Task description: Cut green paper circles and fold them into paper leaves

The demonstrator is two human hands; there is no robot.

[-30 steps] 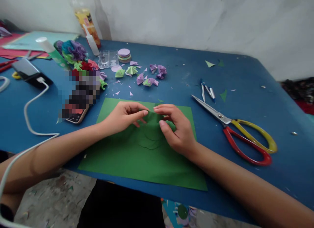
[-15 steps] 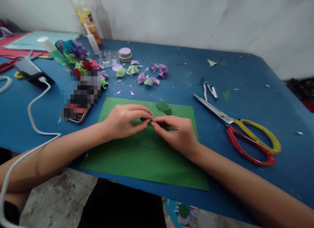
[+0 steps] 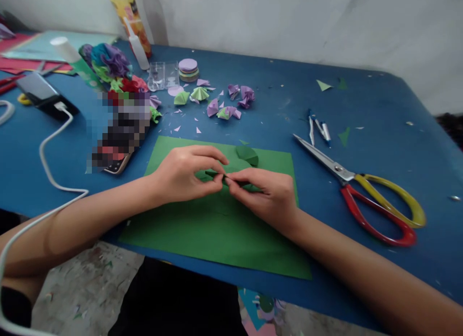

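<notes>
A small folded piece of dark green paper (image 3: 211,173) is pinched between my two hands, mostly covered by the fingers. My left hand (image 3: 190,174) grips its left part between thumb and fingertips, while my right hand (image 3: 267,191) presses thumb and forefinger on its middle. Both hands hover over a large green sheet of paper (image 3: 217,239) that lies flat on the blue table. Just beyond my right fingers, another cut dark green paper piece (image 3: 247,155) rests on that sheet.
Large scissors (image 3: 338,169) with red and yellow handles lie to the right, near a compass (image 3: 318,128). Folded purple and green paper pieces (image 3: 224,109) sit at the back. A phone (image 3: 125,138) and a white cable (image 3: 47,167) occupy the left.
My left fingers have spread slightly, baring more of the folded green paper's left end. The camera view has shifted a little, so the things on the table appear slightly higher.
</notes>
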